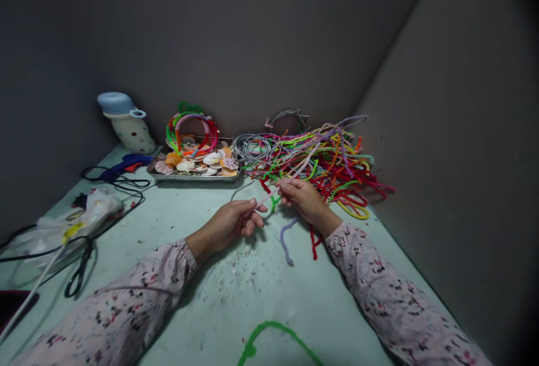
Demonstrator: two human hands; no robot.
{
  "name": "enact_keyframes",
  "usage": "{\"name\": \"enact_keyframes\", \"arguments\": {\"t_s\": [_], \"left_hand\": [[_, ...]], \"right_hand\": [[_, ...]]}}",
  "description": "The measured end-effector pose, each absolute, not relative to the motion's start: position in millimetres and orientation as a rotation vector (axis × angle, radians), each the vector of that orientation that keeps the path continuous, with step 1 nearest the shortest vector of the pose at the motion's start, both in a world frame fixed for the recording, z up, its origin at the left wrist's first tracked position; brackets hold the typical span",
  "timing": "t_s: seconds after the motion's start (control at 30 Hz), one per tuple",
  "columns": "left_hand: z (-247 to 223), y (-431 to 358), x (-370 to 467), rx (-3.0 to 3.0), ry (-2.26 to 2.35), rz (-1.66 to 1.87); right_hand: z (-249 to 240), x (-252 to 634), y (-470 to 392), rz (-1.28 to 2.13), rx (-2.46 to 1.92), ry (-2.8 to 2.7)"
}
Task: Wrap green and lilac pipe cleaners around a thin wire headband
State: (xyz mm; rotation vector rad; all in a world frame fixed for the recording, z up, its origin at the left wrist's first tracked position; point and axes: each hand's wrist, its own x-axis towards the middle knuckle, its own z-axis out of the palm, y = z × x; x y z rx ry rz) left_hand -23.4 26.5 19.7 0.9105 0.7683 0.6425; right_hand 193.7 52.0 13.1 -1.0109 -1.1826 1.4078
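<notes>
A thin pale pink fuzzy strand (268, 198) runs between my two hands. My left hand (234, 222) pinches one stretch of it between thumb and forefinger, the other fingers curled loosely. Higher and to the right, my right hand (304, 200) pinches the strand at the front edge of a heap of multicoloured fuzzy strands (332, 158). A lilac strand (284, 242) lies just below my right hand, and a red one (314, 242) hangs out of the heap beside my right wrist. A green strand (274, 324) is bent into an arc at the bottom edge.
A metal tray (196, 182) holds shells and colourful wrapped rings (193, 130). Coiled grey wire (255, 150) lies beside it. A bottle (128, 124), a blue tool (122, 167), black cables (86, 259) and a plastic bag (95, 209) are at the left. Grey walls enclose the table.
</notes>
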Motion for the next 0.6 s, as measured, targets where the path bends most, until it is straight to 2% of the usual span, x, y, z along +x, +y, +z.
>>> {"name": "enact_keyframes", "arguments": {"t_s": [0.37,0.6], "left_hand": [[19.9,27.6,-21.1,1.101,0.829,0.649],[15.7,26.7,-24.5,1.019,0.795,0.586]], "right_hand": [[7.1,193.1,52.1,1.356,-0.922,-1.078],[7.2,196.6,53.0,1.333,-0.942,-1.062]]}}
